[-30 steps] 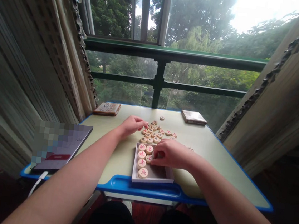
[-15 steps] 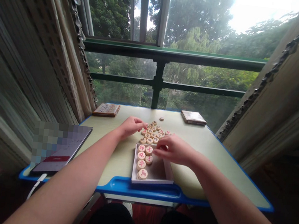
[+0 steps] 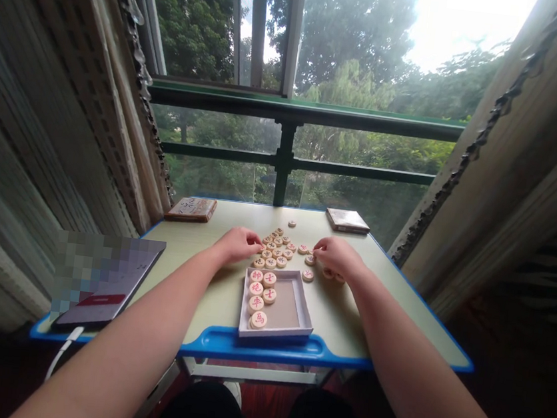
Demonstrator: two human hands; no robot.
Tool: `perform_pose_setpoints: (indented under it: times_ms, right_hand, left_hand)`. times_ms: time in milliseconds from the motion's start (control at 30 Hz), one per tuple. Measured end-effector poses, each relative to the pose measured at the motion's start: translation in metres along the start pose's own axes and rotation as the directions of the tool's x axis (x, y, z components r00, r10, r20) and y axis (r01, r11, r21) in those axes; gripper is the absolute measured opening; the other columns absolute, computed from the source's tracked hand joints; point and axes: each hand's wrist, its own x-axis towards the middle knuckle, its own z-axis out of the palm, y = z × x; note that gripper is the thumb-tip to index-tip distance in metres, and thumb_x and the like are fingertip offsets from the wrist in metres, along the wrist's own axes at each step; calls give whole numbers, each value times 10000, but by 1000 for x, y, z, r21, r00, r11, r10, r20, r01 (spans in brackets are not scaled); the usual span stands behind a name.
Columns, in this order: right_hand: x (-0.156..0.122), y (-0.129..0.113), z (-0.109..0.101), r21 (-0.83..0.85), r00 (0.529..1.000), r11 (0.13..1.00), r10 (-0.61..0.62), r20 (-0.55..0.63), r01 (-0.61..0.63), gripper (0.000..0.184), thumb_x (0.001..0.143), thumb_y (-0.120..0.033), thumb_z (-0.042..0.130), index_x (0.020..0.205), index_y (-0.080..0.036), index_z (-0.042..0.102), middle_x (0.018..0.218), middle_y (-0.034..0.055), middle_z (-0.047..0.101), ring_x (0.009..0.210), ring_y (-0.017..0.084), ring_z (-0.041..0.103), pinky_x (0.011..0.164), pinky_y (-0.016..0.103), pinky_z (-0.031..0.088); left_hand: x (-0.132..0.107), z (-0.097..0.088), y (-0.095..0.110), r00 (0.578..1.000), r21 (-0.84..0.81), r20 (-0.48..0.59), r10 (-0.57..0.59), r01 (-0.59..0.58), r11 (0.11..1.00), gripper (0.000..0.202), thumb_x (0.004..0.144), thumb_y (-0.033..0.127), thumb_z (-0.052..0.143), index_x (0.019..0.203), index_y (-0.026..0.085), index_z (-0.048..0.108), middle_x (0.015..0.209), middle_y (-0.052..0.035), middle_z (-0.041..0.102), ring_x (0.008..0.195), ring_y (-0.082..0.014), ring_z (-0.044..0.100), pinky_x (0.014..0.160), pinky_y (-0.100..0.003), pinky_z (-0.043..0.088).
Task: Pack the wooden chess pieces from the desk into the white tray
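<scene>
while both forearms reach across the bench [image 3: 385, 328], the left hand [image 3: 238, 245] rests at the left edge of a cluster of round wooden pieces [image 3: 272, 254], its thumb and forefinger close together; whether they grip a piece cannot be told. the right hand [image 3: 338, 256] is over the scattered pieces on the other side, fingertips drawn in at one small piece [image 3: 312, 252], though a firm hold on it cannot be made out. partly under that palm lie more pieces [image 3: 327, 274], and one [image 3: 308, 275] lies just beyond the shallow white box [image 3: 305, 302]. inside the box, red-marked pieces stand in two columns along the left side, and the nearest, a horse piece [image 3: 258, 320], seems to sit on another.

a low right palm could drag the half-hidden pieces about. a loose pinch could let a disc land on its rim and roll. the left fingers, being so near the cluster, could push it out of order. the box reaches the bench's blue front trough [image 3: 267, 346], so a forearm bump could jolt it and slide the horse piece off.
</scene>
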Motion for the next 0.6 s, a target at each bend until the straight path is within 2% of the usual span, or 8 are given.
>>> perform_pose_setpoints:
  times_ms: [200, 433, 600]
  right_hand:
    - [4, 2, 5, 26, 999, 999, -28, -45, 29, 248, 733, -265, 525, 903, -197, 691, 930, 69, 669, 765, 171, 580, 574, 237, 361]
    - [4, 2, 7, 58, 998, 997, -45, -35, 47, 243, 722, -329, 569, 872, -186, 694, 861, 60, 682, 735, 167, 589, 567, 230, 366]
    - [6, 4, 7, 65, 998, 997, -30, -52, 33, 320, 725, -320, 544, 983, -173, 664, 937, 75, 673, 793, 185, 589, 582, 241, 369]
  left_hand:
    - [-1, -1, -2, 999, 111, -9, 38, -37, 993, 228, 662, 323, 579, 775, 177, 711, 740, -50, 658, 633, -154, 520, 602, -264, 388]
    - [0, -1, -4, 996, 135, -72, 44, -33, 990, 259, 653, 370, 607, 798, 171, 690, 887, -71, 628, 684, -157, 520, 685, -281, 418]
    - [1, -1, -5, 998, 134, -59, 26, -18, 991, 302, 655, 405, 606, 822, 166, 689, 901, -77, 627, 706, -171, 534, 707, -286, 423]
